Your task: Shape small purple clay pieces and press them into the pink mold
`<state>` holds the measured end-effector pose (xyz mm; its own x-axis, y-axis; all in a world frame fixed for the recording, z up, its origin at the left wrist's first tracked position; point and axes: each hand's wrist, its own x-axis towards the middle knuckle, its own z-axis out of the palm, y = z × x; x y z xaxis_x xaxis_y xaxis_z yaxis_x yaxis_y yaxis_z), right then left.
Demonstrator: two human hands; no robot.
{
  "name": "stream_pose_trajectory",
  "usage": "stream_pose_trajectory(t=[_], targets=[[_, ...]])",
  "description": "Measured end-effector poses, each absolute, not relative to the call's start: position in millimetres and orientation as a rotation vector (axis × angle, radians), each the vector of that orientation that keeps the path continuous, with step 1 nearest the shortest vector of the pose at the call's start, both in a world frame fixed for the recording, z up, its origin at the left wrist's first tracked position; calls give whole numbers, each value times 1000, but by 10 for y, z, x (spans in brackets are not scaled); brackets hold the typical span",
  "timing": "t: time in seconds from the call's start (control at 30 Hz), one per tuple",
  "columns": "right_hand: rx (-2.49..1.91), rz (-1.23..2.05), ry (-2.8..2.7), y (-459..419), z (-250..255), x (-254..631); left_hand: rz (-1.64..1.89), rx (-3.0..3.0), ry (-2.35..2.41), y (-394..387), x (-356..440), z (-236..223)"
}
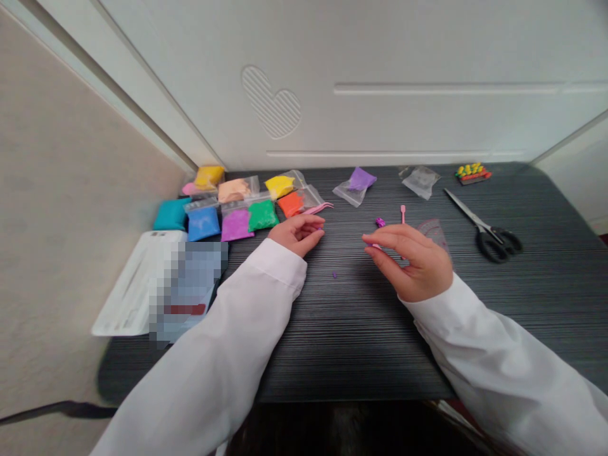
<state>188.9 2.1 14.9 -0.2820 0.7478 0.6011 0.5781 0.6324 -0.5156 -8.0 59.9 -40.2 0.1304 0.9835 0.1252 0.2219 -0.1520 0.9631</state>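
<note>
My left hand (299, 232) rests on the dark table (332, 335) with its fingers curled loosely, close to the clay bags; nothing shows in it. My right hand (412, 258) hovers at the table's middle, fingers pinched on a thin pink tool (375, 246) whose tip shows at the fingertips. A small purple clay piece (380, 222) lies just beyond that hand, beside a second pink tool (403, 213). A tiny purple crumb (334, 275) lies between my hands. An opened bag of purple clay (357, 182) sits further back.
Several coloured clay bags (237, 206) are grouped at the back left. A white tray (137, 285) lies at the left edge. Black scissors (489, 231), a clear protractor (433, 229), an empty clear bag (420, 179) and small yellow and red pieces (471, 171) are at the right.
</note>
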Motion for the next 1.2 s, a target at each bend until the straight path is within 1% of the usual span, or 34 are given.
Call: stream_pose_trajectory(t=[0.27, 0.6, 0.8, 1.07, 1.2], targets=[[-1046, 277, -1961, 14, 151, 1903, 1105, 1525, 1221, 595, -77, -401], [-1003, 210, -1947, 36, 157, 1904, 1095, 1529, 1224, 598, -81, -395], [-1016, 231, -1980, 12, 198, 1924, 1086, 1536, 1231, 593, -83, -392], [-1032, 236, -1840, 31, 148, 1879, 1095, 1526, 1216, 589, -78, -392], [-1051, 280, -1869, 11, 159, 1892, 1098, 1530, 1211, 584, -71, -381]])
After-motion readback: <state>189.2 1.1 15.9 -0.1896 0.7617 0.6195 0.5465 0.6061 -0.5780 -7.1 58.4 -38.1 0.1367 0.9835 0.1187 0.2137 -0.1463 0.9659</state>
